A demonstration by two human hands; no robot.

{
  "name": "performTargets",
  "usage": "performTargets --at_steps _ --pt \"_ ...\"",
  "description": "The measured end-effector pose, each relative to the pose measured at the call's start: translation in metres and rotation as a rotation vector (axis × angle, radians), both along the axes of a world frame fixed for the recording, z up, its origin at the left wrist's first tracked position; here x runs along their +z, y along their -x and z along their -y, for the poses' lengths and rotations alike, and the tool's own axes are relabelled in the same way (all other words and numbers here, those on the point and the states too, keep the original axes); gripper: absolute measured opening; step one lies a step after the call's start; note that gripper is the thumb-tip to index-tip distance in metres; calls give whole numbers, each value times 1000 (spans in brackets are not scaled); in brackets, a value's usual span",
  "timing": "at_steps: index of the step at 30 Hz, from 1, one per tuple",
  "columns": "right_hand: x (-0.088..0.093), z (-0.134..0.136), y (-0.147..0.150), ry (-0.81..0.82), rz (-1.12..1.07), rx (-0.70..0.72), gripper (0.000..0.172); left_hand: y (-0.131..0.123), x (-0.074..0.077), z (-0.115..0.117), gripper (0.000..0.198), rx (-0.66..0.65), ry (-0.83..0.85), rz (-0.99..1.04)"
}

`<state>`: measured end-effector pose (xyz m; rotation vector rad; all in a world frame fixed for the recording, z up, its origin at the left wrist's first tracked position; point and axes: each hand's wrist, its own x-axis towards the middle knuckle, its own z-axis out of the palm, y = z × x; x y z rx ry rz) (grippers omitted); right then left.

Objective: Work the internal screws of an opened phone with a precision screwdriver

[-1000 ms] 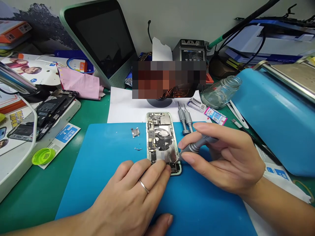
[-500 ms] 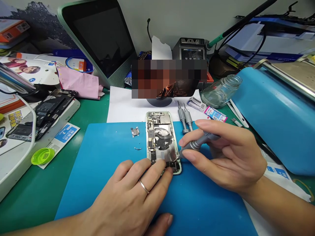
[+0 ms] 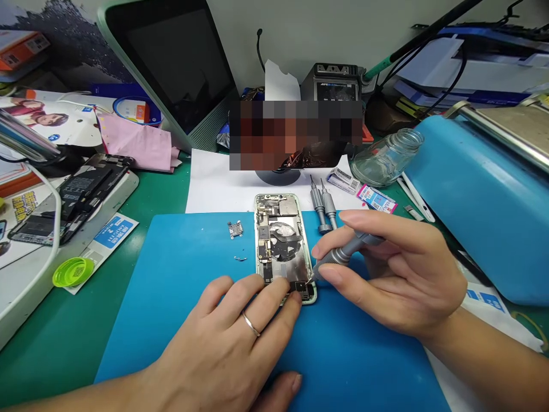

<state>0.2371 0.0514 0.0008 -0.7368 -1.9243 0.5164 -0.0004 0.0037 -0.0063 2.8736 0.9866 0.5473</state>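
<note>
An opened smartphone lies on the blue mat, its board and inner parts bare. The fingers of my left hand are stretched out and rest on its lower end, covering part of it. The thumb is apart, on the mat. Between thumb and fingers, my right hand grips a grey precision screwdriver, tilted, with its thin tip at the phone's lower right edge. Left of the phone lie a small metal bracket and several tiny pieces.
Two more grey screwdrivers lie beyond the phone. A glass jar and a blue machine stand right. At left are a green cap, another opened phone part and a monitor.
Both hands keep nearly the same place, the screwdriver tip still at the phone's lower right. The view has shifted very slightly.
</note>
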Motion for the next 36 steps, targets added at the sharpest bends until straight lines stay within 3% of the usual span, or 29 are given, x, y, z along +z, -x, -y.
performTargets --at_steps 36 --pt "4 -2 5 40 5 -26 65 -2 2 -2 44 -7 15 6"
